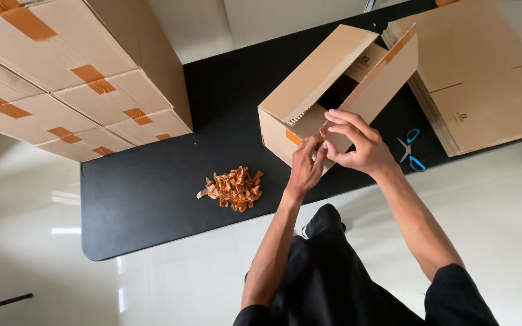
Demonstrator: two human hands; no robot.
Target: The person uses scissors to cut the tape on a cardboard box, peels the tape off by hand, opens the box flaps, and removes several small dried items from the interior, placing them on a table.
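An open cardboard box [309, 84] lies tilted on the black table [152, 199], its flaps spread. My left hand [305, 169] pinches at the near corner of the box, where a strip of orange tape [293, 137] sticks to the cardboard. My right hand [357, 145] presses its fingers against the same corner, just right of the left hand. What the fingertips grip is too small to tell for sure.
A heap of crumpled orange tape scraps [234, 189] lies on the table left of my hands. Blue-handled scissors [411, 151] rest to the right. A stack of flattened cartons [484, 72] sits at the right, taped boxes [61, 78] stand stacked at the left.
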